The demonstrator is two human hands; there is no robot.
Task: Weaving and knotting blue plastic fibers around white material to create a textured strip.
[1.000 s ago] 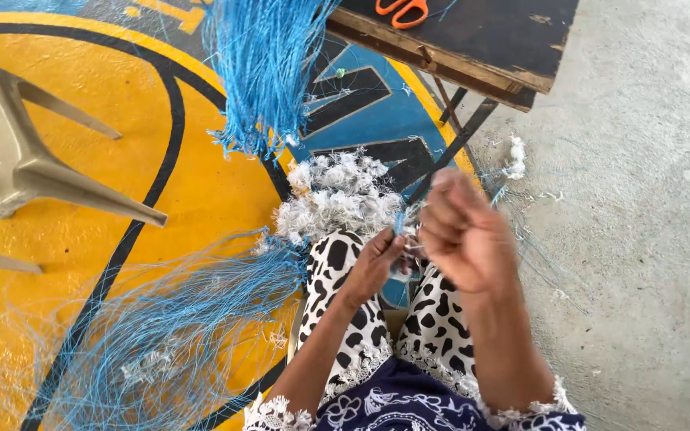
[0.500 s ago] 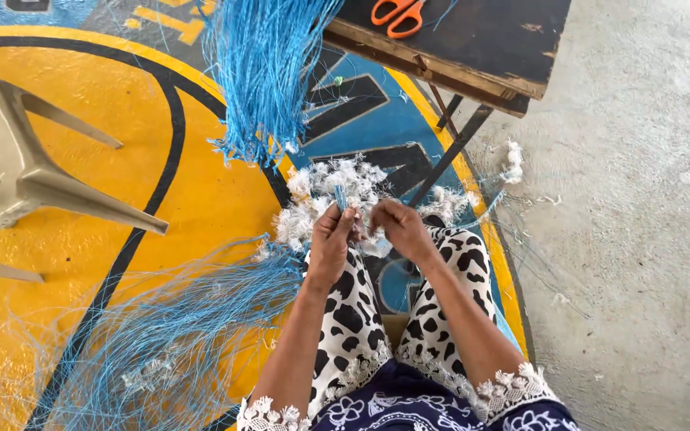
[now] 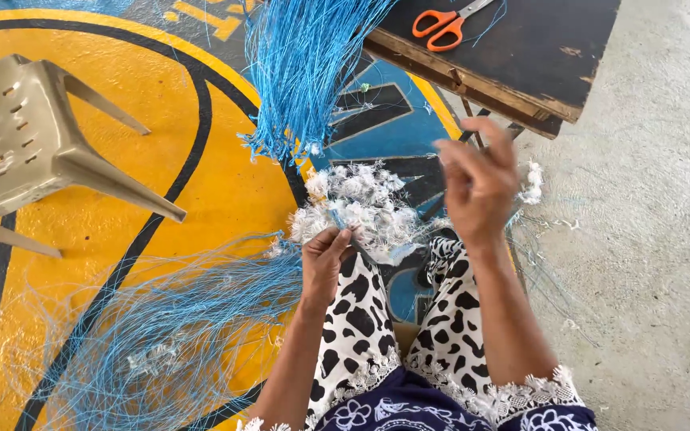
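I sit with my knees in black-and-white spotted trousers (image 3: 361, 319). My left hand (image 3: 325, 259) pinches a small blue strand end just above my left knee, close to a pile of white fluffy scraps (image 3: 361, 203) on the floor. My right hand (image 3: 479, 179) is raised higher and to the right, fingers closed as if pulling a thin strand that I can barely see. A bundle of blue strands (image 3: 301, 72) hangs down from the top of the view.
A dark wooden table (image 3: 537, 64) at the upper right carries orange-handled scissors (image 3: 441, 24). A beige plastic chair (image 3: 33, 144) lies tipped at the left. Loose blue netting (image 3: 161, 335) spreads over the yellow painted floor; bare concrete (image 3: 648, 239) lies to the right.
My right hand has lifted up and to the right, away from the left hand. The left hand stays low by the knee, still pinching the strand.
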